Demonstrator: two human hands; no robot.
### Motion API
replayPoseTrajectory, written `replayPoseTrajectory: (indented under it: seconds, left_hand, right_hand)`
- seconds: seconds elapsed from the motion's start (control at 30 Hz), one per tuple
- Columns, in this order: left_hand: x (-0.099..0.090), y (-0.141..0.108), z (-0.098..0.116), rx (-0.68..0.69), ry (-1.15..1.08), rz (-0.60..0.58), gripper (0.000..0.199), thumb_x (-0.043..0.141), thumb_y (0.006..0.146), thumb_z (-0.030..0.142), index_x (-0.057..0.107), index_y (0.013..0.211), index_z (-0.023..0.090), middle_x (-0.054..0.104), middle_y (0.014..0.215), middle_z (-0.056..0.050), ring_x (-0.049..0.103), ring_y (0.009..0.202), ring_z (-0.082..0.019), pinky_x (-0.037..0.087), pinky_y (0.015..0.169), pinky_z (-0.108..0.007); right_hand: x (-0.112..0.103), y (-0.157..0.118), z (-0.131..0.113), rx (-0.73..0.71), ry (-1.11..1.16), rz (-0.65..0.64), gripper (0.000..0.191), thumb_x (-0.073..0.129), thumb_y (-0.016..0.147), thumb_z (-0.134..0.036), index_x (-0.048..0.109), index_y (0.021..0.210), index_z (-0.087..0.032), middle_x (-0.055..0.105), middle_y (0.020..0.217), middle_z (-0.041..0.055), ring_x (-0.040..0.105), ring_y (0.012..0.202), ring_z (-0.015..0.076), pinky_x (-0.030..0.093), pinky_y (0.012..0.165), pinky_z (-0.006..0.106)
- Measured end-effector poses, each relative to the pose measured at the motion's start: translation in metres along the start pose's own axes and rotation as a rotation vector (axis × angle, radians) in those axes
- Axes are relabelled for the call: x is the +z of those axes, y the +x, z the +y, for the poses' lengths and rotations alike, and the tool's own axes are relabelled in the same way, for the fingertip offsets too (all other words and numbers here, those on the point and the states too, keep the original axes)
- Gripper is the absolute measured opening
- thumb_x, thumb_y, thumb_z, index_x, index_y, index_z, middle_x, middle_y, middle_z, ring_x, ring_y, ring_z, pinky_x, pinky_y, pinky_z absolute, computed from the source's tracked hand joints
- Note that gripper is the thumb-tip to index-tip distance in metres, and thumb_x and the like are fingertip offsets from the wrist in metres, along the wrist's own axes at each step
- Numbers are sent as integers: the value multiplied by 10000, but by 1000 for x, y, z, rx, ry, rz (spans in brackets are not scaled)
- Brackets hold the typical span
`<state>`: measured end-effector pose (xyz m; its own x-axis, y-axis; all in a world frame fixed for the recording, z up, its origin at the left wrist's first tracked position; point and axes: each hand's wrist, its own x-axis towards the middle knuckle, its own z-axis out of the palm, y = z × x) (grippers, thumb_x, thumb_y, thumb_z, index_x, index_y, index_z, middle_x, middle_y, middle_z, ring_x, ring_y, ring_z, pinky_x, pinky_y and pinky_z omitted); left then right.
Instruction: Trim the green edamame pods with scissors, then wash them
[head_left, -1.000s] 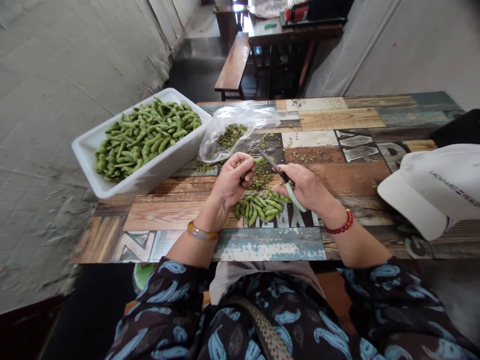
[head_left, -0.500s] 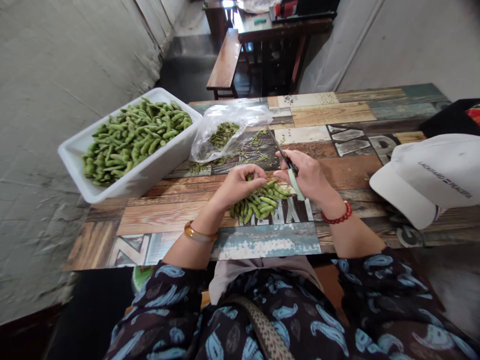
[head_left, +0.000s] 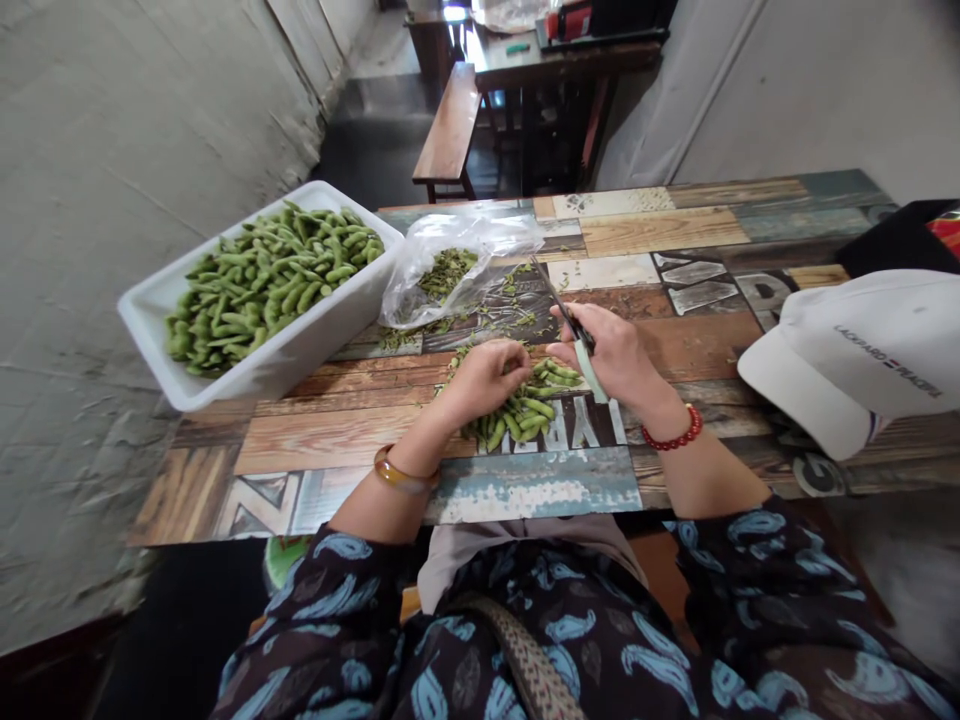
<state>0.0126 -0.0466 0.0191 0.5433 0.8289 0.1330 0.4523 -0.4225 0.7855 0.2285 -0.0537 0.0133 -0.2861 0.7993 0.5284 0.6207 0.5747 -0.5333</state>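
My left hand [head_left: 491,375] hovers at the left side of a small pile of edamame pods [head_left: 529,415]. Its fingers are curled together, and whatever is between them is hidden. In my right hand [head_left: 611,345], to the right of the pile, is a pair of scissors [head_left: 553,283]. Their dark, narrow blades point up and away to the left, while a pale green handle part sticks out below the palm. Beyond my hands, a clear plastic bag [head_left: 405,300] lies open with green trimmings [head_left: 448,272] inside. More loose trimmings are scattered on the wood-patterned table [head_left: 322,435].
A white plastic tub [head_left: 300,345] heaped with edamame stands at the left, beside the wall. On the right of the table lie a white cap [head_left: 862,350] and a black item [head_left: 892,238]. A wooden bench [head_left: 450,125] and another table [head_left: 517,68] are farther back.
My left hand has shifted slightly down and turned, with its fingers now lower over the pods; the green bit seen in it earlier is out of sight. My right hand has barely moved.
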Motion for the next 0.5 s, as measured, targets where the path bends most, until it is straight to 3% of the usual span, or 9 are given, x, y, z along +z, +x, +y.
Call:
replayPoseTrajectory:
  seconds: [0.13,0.27,0.37,0.5]
  left_hand:
    - [-8,1,-4,-88,-168,146,125,608,825,220,606,716,159,591,677,5,495,632,-122,377,648,-244]
    - [-5,3,-15,-122,19,308,70,625,811,196,672,844,156,617,703,3,529,665,-136,393,677,-254]
    - [2,6,-14,-64,156,225,95,603,835,190,696,837,167,670,796,-33,588,750,-163,422,723,-274]
    - [11,10,4,-63,396,88,168,579,888,249,715,822,176,662,856,-71,610,764,-187,426,691,-292]
  right_hand:
    - [-2,-1,0,11,-14,1,482,568,909,-588,594,1203,-207,676,856,70,650,809,254,551,809,421]
    - [-4,-1,2,22,-22,21,487,579,909,-575,599,1216,-198,683,870,71,654,837,255,540,843,419]
    - [-3,0,2,31,-11,44,494,579,905,-587,610,1200,-193,682,856,66,653,822,247,540,829,400]
    - [-1,1,2,18,2,56,486,580,897,-601,615,1167,-199,669,841,60,644,785,238,543,801,388]
